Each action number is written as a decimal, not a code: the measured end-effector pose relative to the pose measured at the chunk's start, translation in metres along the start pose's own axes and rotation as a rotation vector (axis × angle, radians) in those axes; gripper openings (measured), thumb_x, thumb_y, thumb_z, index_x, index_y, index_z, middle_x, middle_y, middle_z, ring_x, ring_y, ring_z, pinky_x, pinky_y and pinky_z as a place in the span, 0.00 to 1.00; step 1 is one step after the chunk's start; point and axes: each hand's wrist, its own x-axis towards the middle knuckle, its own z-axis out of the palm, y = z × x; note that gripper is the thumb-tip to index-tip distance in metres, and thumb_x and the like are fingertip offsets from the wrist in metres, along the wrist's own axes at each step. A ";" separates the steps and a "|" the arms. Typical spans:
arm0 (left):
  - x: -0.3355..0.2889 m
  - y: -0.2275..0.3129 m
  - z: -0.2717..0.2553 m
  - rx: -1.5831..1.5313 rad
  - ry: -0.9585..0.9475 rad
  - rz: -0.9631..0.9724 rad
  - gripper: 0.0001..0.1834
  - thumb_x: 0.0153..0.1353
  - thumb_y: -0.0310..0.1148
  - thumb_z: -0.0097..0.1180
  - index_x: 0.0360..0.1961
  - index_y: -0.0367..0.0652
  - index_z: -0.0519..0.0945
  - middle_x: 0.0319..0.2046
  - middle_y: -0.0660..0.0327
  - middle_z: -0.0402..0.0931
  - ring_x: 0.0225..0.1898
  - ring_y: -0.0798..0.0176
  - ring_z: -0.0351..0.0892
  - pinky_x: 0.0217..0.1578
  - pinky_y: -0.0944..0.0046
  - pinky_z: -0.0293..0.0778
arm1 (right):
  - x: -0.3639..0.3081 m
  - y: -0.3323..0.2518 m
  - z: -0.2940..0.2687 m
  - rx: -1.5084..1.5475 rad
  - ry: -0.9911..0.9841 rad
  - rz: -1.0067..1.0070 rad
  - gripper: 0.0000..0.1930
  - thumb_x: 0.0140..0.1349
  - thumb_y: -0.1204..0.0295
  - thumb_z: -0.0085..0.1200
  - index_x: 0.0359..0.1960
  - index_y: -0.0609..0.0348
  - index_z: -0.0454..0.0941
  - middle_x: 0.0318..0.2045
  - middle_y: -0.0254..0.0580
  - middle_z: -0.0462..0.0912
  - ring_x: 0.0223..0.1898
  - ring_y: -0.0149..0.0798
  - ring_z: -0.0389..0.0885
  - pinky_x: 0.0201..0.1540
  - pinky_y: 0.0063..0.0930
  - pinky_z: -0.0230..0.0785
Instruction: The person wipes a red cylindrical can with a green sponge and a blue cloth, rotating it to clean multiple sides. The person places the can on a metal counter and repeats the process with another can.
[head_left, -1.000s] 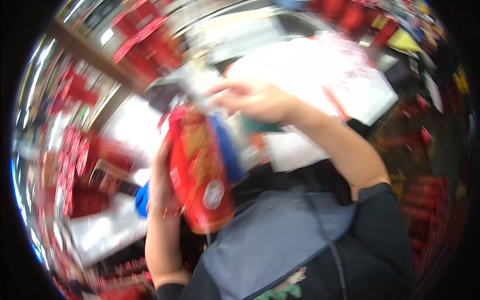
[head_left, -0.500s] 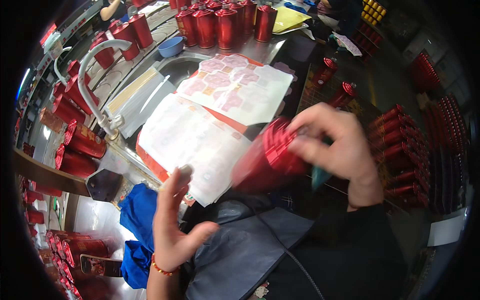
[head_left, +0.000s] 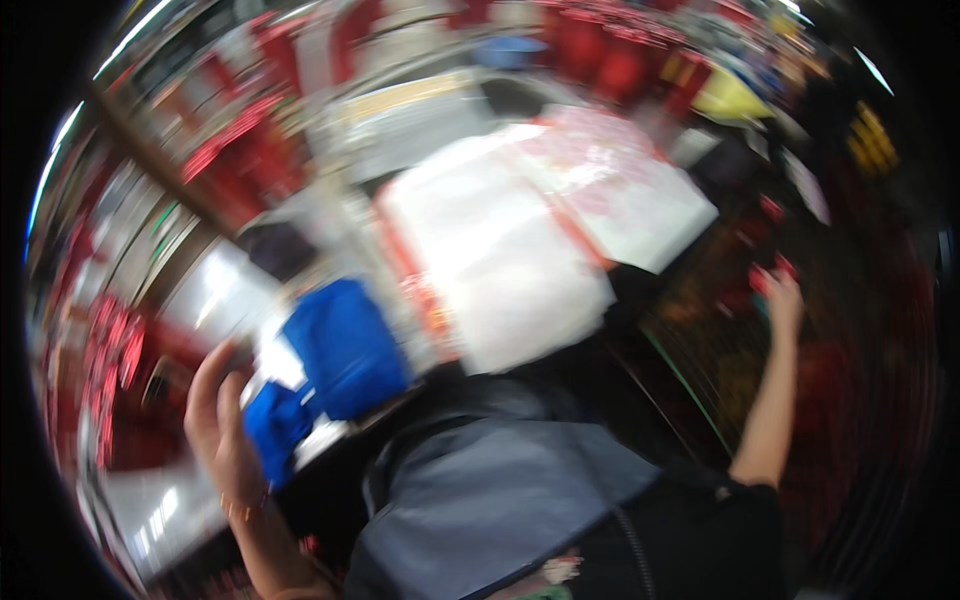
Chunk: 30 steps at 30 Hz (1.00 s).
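My right hand (head_left: 785,297) is stretched far out to the right, its fingers closed at the top of a red bottle (head_left: 762,275) over a dark rack; motion blur hides the exact grip. Another red bottle (head_left: 770,208) stands just beyond it. On the left, my left hand (head_left: 222,435) is raised with fingers apart and slightly bent, holding nothing I can make out. A grey covering shows at one of its fingertips. Beside it lies blue cloth (head_left: 345,350). Printed sheets (head_left: 500,270) under clear plastic cover the middle of the bench, far from both hands.
Red bottles (head_left: 250,160) crowd the bench at left, with more at the back beside a blue bowl (head_left: 508,52). A brown bar (head_left: 150,155) crosses the left side. A yellow sheet (head_left: 732,97) lies at the back right.
The view has swung left and blurred. My right hand has gone from above the sheets out to the rack at right, taking a red bottle along. My left hand has moved left.
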 end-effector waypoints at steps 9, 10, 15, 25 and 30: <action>0.011 0.019 -0.069 0.087 0.568 0.431 0.13 0.74 0.23 0.51 0.56 0.32 0.81 0.49 0.57 0.84 0.48 0.71 0.81 0.53 0.70 0.75 | 0.062 0.012 -0.025 0.138 -0.168 0.020 0.27 0.72 0.54 0.59 0.60 0.67 0.79 0.45 0.44 0.84 0.42 0.33 0.80 0.48 0.26 0.72; 0.015 0.012 -0.080 0.146 0.662 0.481 0.14 0.74 0.22 0.51 0.56 0.32 0.81 0.50 0.57 0.83 0.49 0.70 0.81 0.53 0.70 0.75 | 0.067 -0.011 -0.023 0.255 -0.194 -0.077 0.24 0.73 0.57 0.57 0.59 0.66 0.79 0.42 0.39 0.83 0.38 0.30 0.76 0.43 0.24 0.69; 0.024 -0.020 -0.133 0.755 0.780 0.340 0.23 0.63 0.36 0.69 0.57 0.41 0.82 0.56 0.56 0.79 0.58 0.57 0.73 0.58 0.58 0.70 | 0.021 -0.225 -0.017 0.549 -0.323 -0.522 0.18 0.75 0.64 0.56 0.58 0.63 0.80 0.33 0.25 0.78 0.29 0.19 0.66 0.30 0.17 0.59; 0.094 -0.053 -0.210 0.648 0.976 0.285 0.21 0.63 0.46 0.68 0.48 0.40 0.86 0.48 0.54 0.82 0.51 0.50 0.78 0.56 0.54 0.72 | -0.105 -0.426 -0.029 0.654 -0.508 -0.923 0.12 0.66 0.76 0.61 0.51 0.64 0.83 0.23 0.26 0.67 0.25 0.22 0.62 0.28 0.20 0.54; 0.070 -0.057 -0.277 1.121 0.792 0.048 0.30 0.60 0.58 0.66 0.48 0.40 0.87 0.54 0.52 0.81 0.58 0.48 0.73 0.61 0.52 0.65 | -0.108 -0.424 -0.020 0.588 -0.530 -0.901 0.13 0.64 0.75 0.62 0.49 0.63 0.84 0.22 0.28 0.68 0.24 0.23 0.65 0.27 0.22 0.55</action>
